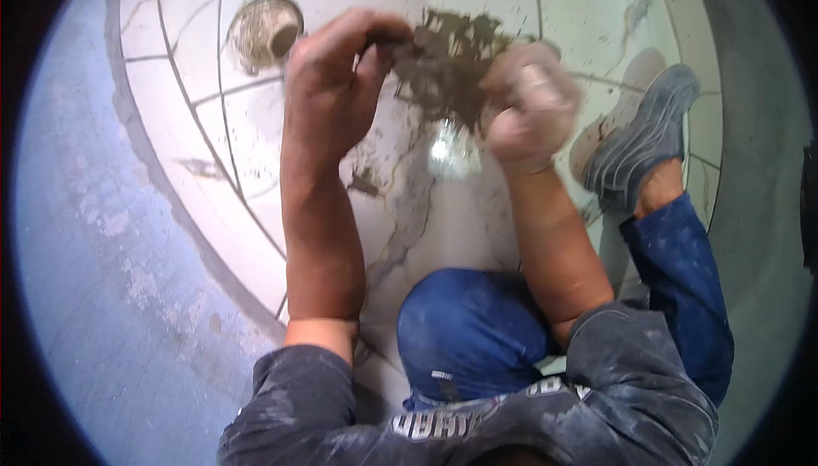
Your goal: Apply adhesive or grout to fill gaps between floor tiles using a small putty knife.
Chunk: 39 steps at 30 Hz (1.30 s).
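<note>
Between my two hands is a ragged patch of wet, grey-brown mortar (452,70) with pale gaps showing through it. Whether it all lies on the tile or partly coats something I hold, I cannot tell. My left hand (332,74) is at the patch's left edge, thumb and fingers pinched together; what is in them is not clear. At the right edge my right hand (532,104) is closed like a fist and slightly blurred, its contents hidden. A smaller mortar smear (366,181) marks the floor near my left forearm.
White, grey-veined floor tiles (256,151) with dark joints and mortar specks surround me. A mortar-crusted round container (266,33) sits beyond my left hand. My grey shoe (643,129) rests at the right, and my bent blue-trousered knee (469,321) is close in front. Bluish bare floor (111,236) borders the tiles.
</note>
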Motion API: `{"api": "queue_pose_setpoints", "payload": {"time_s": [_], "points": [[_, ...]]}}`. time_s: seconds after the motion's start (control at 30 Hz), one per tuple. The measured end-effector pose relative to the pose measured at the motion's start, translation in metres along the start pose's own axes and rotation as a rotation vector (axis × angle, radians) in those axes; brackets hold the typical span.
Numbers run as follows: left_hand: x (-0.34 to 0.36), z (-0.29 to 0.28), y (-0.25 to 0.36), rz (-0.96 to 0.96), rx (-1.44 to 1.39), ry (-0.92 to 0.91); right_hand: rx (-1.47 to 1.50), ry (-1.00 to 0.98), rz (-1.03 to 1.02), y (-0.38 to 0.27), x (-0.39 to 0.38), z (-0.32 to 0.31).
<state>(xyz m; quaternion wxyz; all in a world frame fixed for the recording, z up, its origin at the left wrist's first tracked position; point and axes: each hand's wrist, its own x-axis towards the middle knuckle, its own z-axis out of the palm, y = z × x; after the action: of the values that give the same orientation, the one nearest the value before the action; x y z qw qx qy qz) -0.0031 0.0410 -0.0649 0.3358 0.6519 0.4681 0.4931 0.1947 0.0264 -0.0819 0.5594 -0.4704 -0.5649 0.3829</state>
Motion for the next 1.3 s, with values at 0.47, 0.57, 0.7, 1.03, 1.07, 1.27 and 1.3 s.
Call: {"api": "queue_pose_setpoints", "payload": {"time_s": [0.47,0.57,0.7,1.03,1.07,1.27,1.3], "points": [[0.000,0.000,0.003,0.002,-0.053,-0.008,-0.186,-0.035,0.029,0.020,-0.006,-0.001],[-0.003,0.001,0.000,-0.020,-0.056,-0.001,0.011,-0.001,0.049,0.007,-0.001,-0.002],[-0.006,0.001,0.004,-0.020,-0.147,-0.004,-0.074,0.043,-0.002,0.006,-0.013,0.011],[-0.010,-0.005,0.001,-0.052,-0.107,-0.060,-0.092,0.048,-0.071,0.003,0.004,0.006],[-0.011,0.003,0.004,-0.027,-0.128,-0.045,-0.073,0.007,-0.157,0.004,0.005,0.002],[-0.014,-0.002,-0.005,0.042,-0.186,-0.033,-0.051,0.076,-0.055,0.007,0.001,0.003],[-0.012,-0.005,-0.001,0.032,-0.164,-0.019,-0.017,0.057,-0.053,0.001,-0.001,0.010]]}}
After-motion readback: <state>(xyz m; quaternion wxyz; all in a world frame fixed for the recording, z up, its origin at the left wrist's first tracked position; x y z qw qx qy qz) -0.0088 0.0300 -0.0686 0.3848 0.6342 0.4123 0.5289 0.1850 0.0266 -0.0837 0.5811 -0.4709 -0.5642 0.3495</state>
